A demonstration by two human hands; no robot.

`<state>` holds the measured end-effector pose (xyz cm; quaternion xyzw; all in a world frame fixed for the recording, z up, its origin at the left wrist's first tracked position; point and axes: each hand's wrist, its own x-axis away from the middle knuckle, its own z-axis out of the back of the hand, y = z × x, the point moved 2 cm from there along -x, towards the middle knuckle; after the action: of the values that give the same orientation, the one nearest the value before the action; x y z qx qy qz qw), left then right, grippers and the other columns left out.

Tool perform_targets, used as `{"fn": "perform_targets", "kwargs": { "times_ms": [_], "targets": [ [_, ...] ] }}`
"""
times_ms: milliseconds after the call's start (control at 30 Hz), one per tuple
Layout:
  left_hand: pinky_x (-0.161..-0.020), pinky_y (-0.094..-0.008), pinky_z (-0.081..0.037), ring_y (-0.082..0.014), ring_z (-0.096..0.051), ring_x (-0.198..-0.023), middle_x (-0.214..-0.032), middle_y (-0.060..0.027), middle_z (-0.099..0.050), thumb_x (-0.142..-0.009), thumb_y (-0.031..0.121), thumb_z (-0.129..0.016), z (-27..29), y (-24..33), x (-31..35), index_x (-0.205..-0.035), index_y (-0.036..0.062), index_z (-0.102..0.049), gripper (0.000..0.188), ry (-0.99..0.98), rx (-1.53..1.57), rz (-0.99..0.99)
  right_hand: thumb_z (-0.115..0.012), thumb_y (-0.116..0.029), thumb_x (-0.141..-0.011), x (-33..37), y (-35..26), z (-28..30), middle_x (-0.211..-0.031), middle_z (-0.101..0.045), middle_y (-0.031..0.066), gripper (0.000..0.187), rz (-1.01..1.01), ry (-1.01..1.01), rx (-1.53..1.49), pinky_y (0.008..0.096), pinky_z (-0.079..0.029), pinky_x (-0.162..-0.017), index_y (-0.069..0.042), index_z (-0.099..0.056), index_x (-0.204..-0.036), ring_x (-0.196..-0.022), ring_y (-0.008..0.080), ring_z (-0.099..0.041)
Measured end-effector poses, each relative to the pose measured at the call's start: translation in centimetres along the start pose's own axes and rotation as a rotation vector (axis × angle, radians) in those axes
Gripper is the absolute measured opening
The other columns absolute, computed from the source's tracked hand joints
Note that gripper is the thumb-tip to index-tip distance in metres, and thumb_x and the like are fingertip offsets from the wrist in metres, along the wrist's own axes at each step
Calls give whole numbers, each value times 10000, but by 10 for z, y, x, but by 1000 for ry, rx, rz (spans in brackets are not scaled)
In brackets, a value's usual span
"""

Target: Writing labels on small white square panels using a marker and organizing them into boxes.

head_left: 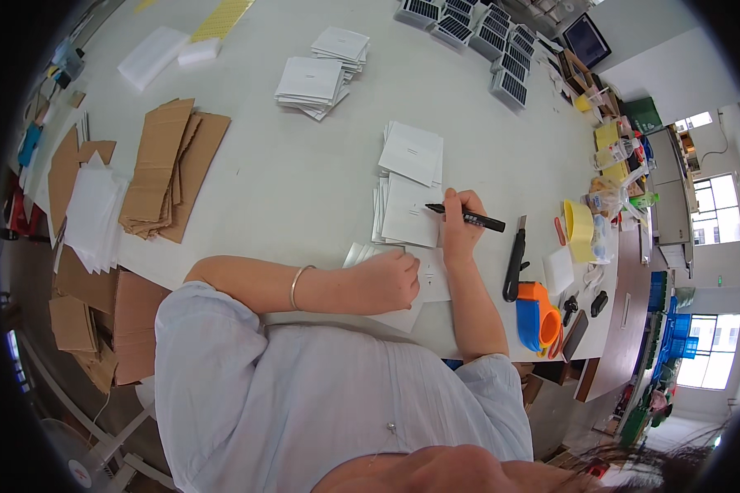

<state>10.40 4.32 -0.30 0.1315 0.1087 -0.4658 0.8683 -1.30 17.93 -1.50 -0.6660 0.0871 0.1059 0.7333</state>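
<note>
My right hand is closed round a black marker. The marker's tip points left, at the top card of a white card stack; whether it touches cannot be told. Just beyond lies another stack of white cards, each top card bearing a small dark mark. My left hand is curled into a fist, with a bangle at the wrist. It rests over more white cards near the table's front edge, and nothing shows between its fingers.
Farther off stand more white card stacks and rows of small solar panels. Brown cardboard sheets and white foam sheets lie left. At right are a box cutter, an orange-and-blue tape dispenser and a yellow roll.
</note>
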Motion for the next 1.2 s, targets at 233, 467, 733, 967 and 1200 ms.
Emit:
{"fn": "perform_targets", "kwargs": {
  "times_ms": [233,467,733,967,1200],
  "targets": [
    [-572,-265,-428,-171,-547,-754,-879,-108,-630,-725,124,-635,10,-2,2,-790,12,-613,131,208,-72,-381,-663,-144,-874,-6,-11,5,-635,-513,-22,250,-100,124,-228,197,-331,-487,-84,-506,-690,-537,41,-414],
    [-544,-281,-416,-175,-538,-710,-868,-95,-620,-748,181,-656,21,-8,41,-767,22,-581,176,181,-33,-595,-674,-131,-874,9,-9,-1,-608,-450,-56,293,-94,-31,-70,218,-295,-509,-60,-490,-658,-570,26,-366],
    [-898,-401,-463,-334,-550,-1043,-1104,-183,-579,-744,356,-735,35,-62,7,-1007,-32,-591,490,352,-18,204,-672,-128,-878,17,-14,-6,-606,-456,-60,302,-68,-17,-40,218,-280,-500,-66,-485,-649,-561,20,-356],
    [-975,-398,-430,-358,-486,-1144,-1189,-211,-519,-689,378,-771,25,-74,1,-1048,-41,-572,586,121,107,411,-681,-104,-862,21,-10,-6,-607,-491,-32,285,33,-54,21,219,-336,-516,-36,-502,-651,-573,36,-405],
    [-948,-412,-434,-357,-482,-1099,-1139,-213,-517,-669,385,-784,27,-70,-1,-958,-29,-563,550,192,116,428,-683,-89,-850,20,-8,-5,-586,-489,-19,278,85,-75,83,231,-345,-502,-26,-503,-648,-555,44,-407]
  ]
}}
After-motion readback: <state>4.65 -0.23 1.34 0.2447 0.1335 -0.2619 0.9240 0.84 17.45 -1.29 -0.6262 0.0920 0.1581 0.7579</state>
